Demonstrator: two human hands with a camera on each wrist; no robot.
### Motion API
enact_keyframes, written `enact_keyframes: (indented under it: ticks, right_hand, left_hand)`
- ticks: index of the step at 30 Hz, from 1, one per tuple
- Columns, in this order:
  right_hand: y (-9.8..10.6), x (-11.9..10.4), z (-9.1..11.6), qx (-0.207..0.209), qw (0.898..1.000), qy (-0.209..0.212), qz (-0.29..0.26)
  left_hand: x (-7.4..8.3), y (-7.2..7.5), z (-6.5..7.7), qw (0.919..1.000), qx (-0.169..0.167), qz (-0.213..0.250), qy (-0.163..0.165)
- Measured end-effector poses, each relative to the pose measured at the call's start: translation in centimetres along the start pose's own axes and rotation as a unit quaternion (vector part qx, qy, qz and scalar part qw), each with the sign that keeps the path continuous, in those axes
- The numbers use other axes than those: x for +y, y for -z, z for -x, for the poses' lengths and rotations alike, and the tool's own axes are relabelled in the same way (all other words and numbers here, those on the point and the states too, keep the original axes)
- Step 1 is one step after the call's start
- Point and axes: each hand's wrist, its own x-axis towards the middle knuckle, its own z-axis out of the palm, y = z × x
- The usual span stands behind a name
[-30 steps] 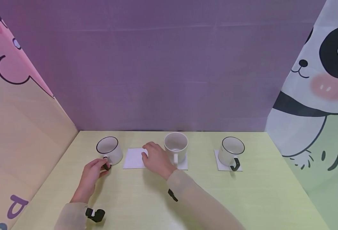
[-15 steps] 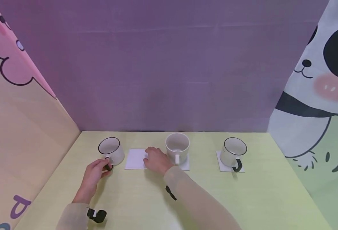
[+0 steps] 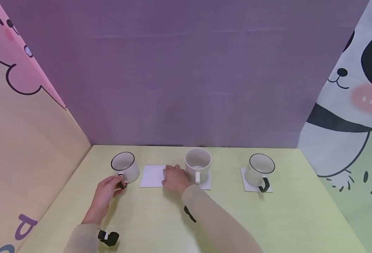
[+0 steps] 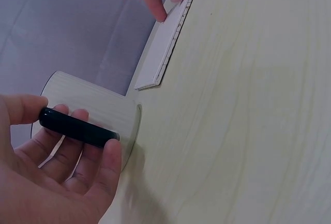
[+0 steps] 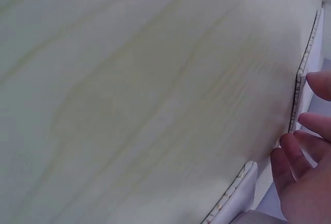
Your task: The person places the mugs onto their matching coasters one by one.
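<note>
In the head view my left hand (image 3: 104,195) holds a white mug with a dark rim (image 3: 125,167) at the table's left. Its thumb and fingers pinch the mug's black handle (image 4: 77,127), plainest in the left wrist view. My right hand (image 3: 175,180) touches a flat white coaster (image 3: 152,176) lying between this mug and a plain white mug (image 3: 197,163). Fingertips (image 4: 161,17) rest on the coaster top. The right wrist view shows a step in the coaster edge (image 5: 298,87) near the thumb. The plain mug stands on another white coaster (image 3: 207,183), partly hidden.
Farther right, a black-handled white mug (image 3: 259,170) stands on its own coaster (image 3: 247,186). The pale wooden table (image 3: 284,225) ends at a purple backdrop (image 3: 186,77). Printed cloth panels (image 3: 340,116) stand at both sides.
My right hand has lowered from over the coaster onto it, shifting slightly. The left hand keeps its hold on the mug handle. The whole head view has shifted a little.
</note>
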Motion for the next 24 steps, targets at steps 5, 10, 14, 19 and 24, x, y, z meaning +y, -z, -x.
enact_keyframes:
  ticks: [5, 10, 14, 19, 24]
  right_hand:
    - [0.0, 0.0, 0.0, -0.001, 1.000, -0.007, -0.004]
    - [-0.3, 0.0, -0.1, 0.002, 1.000, -0.014, -0.012]
    - [-0.6, 0.1, -0.2, 0.004, 1.000, -0.013, -0.019]
    - [-0.9, 0.2, -0.3, 0.010, 0.999, -0.015, -0.038]
    - [-0.9, 0.3, -0.3, 0.014, 0.998, -0.021, -0.049]
  left_hand:
    - [0.1, -0.1, 0.1, 1.0000, 0.000, -0.001, 0.001]
    - [0.1, -0.1, 0.0, 1.0000, -0.004, -0.004, -0.002]
    - [-0.2, 0.1, -0.2, 0.9998, -0.013, -0.008, -0.011]
    - [-0.4, 0.4, -0.3, 0.9995, -0.027, 0.001, -0.017]
    - [-0.2, 0.1, -0.3, 0.9990, -0.031, 0.018, -0.028]
